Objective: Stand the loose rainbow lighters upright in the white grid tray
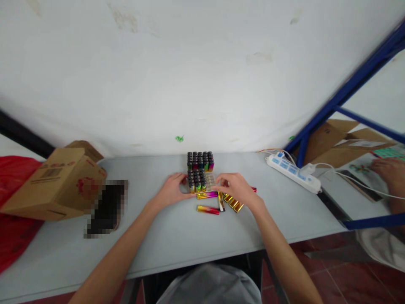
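A pale slotted tray [210, 182] stands near the wall, its left part filled with upright black-topped tubes [198, 185] that have shiny coloured bodies; several slots at its right are bare. My left hand [172, 188] grips the tray's left side, thumb along the front edge and fingers curled behind. My right hand [234, 185] is curved at the tray's right side, thumb and fingertips on its edge. Just in front lie a yellow-and-magenta metallic tube [207, 195] and a yellow-to-red one [208, 210]. Several gold pieces [233, 203] lie partly beneath my right hand.
Behind the tray stands another block of black-topped tubes [200, 161]. To the left are a cardboard box [57, 181], a red bag [15, 211] and a pixelated dark object [106, 209]. A white power strip [293, 173] with cables lies right, beside a blue frame [338, 97]. Beyond it shows another person's hand [387, 169].
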`<act>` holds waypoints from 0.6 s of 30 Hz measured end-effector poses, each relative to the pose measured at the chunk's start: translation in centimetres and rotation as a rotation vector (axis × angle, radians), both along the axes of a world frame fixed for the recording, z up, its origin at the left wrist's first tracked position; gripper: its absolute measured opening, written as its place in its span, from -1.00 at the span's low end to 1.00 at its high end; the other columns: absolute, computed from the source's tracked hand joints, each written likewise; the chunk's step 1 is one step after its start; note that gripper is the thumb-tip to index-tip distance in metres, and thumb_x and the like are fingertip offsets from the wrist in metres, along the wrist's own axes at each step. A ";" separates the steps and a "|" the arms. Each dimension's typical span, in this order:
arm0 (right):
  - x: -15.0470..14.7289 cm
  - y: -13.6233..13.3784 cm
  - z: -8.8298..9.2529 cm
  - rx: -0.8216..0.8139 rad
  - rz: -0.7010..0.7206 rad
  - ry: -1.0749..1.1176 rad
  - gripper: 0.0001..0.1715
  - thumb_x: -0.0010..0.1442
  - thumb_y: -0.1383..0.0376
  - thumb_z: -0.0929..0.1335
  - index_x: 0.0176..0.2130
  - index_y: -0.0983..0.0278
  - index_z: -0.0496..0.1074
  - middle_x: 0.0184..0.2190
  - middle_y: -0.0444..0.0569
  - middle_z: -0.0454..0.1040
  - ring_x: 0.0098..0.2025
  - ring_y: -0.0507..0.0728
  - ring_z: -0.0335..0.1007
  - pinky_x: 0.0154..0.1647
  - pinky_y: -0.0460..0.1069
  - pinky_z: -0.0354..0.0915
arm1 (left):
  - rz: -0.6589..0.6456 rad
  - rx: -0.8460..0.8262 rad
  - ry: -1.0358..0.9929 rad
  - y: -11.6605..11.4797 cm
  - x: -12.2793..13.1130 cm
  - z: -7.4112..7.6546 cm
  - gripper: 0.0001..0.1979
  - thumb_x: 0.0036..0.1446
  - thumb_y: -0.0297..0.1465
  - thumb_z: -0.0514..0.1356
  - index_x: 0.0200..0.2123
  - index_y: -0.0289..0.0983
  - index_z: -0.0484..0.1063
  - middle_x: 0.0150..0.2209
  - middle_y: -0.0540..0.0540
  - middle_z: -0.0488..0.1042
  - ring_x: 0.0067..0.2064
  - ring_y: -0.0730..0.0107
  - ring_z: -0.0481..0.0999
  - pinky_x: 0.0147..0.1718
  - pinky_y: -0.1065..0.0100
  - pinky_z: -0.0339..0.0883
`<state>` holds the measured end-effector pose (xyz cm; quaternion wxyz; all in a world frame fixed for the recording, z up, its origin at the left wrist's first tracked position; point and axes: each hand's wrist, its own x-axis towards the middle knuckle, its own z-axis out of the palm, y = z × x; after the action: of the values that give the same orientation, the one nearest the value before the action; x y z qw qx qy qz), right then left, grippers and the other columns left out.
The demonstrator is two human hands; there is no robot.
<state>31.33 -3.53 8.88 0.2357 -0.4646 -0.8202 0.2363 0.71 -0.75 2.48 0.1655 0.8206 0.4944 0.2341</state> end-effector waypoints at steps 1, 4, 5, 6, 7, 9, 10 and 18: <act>0.8 -0.5 -0.2 -0.004 0.003 0.048 -0.56 0.47 -0.09 0.46 -0.17 0.22 0.64 -0.35 -0.09 0.62 -0.33 0.10 0.51 -0.20 -0.02 0.33 | -0.003 -0.001 -0.002 0.0 0.0 0.0 -0.38 -0.05 0.18 0.50 -0.23 -0.20 0.49 -0.22 -0.12 0.60 -0.16 0.02 0.58 -0.07 0.12 0.44; 2.3 -2.1 -0.9 -0.012 -0.009 0.054 -0.71 0.45 0.06 0.49 -0.13 0.23 0.62 -0.19 -0.02 0.63 -0.17 0.15 0.57 -0.05 0.02 0.40 | -0.024 -0.003 -0.004 0.1 0.0 0.1 -0.40 -0.02 0.17 0.48 -0.23 -0.20 0.49 -0.22 -0.13 0.60 -0.17 0.01 0.58 -0.08 0.11 0.44; 2.3 -2.6 -1.3 -0.014 -0.022 0.021 -0.77 0.44 0.11 0.51 -0.11 0.23 0.62 -0.15 0.00 0.63 -0.12 0.16 0.58 -0.01 0.04 0.41 | -0.031 -0.003 -0.005 0.1 0.0 0.2 -0.41 0.00 0.17 0.47 -0.23 -0.20 0.49 -0.22 -0.14 0.60 -0.16 0.01 0.58 -0.08 0.11 0.44; 2.1 -3.2 -1.7 -0.011 -0.044 -0.021 -0.81 0.42 0.16 0.52 -0.09 0.23 0.61 -0.13 0.01 0.62 -0.08 0.19 0.58 0.03 0.06 0.42 | -0.037 -0.005 -0.006 0.1 0.0 0.2 -0.41 0.01 0.17 0.47 -0.22 -0.20 0.50 -0.21 -0.14 0.60 -0.16 0.01 0.58 -0.08 0.11 0.44; 1.7 -3.8 -2.2 -0.005 -0.077 -0.068 -0.80 0.39 0.19 0.54 -0.06 0.22 0.59 -0.11 0.02 0.62 -0.06 0.21 0.58 0.04 0.08 0.42 | -0.042 -0.008 -0.009 0.1 -0.1 0.2 -0.42 0.02 0.16 0.46 -0.21 -0.20 0.50 -0.21 -0.14 0.61 -0.16 0.02 0.58 -0.08 0.12 0.44; 0.6 -5.1 -3.2 0.004 -0.177 -0.172 -0.74 0.35 0.23 0.57 -0.02 0.23 0.56 -0.10 0.06 0.62 -0.06 0.27 0.58 0.00 0.11 0.44 | -0.047 -0.017 -0.025 0.1 -0.2 0.3 -0.43 0.03 0.16 0.46 -0.20 -0.20 0.52 -0.20 -0.14 0.61 -0.16 0.04 0.57 -0.09 0.13 0.45; -0.1 -5.7 -3.7 0.004 -0.239 -0.221 -0.74 0.34 0.25 0.56 -0.01 0.23 0.55 -0.10 0.10 0.62 -0.08 0.30 0.59 -0.04 0.12 0.45 | -0.048 -0.019 -0.037 0.1 -0.2 0.3 -0.43 0.04 0.15 0.46 -0.20 -0.20 0.52 -0.20 -0.13 0.60 -0.17 0.05 0.57 -0.09 0.13 0.45; -2.9 -8.1 -5.2 0.021 -0.445 -0.369 -0.91 0.40 0.36 0.45 -0.07 0.24 0.52 -0.18 0.29 0.67 -0.15 0.41 0.60 -0.10 0.20 0.43 | -0.042 0.023 -0.029 0.1 -0.5 0.1 -0.43 0.04 0.18 0.45 -0.21 -0.19 0.53 -0.22 -0.15 0.60 -0.13 -0.03 0.56 -0.01 0.05 0.45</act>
<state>28.47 -11.65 3.69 0.1333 -0.6660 -0.7294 0.0815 0.23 -0.65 2.61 0.1684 0.8290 0.4720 0.2482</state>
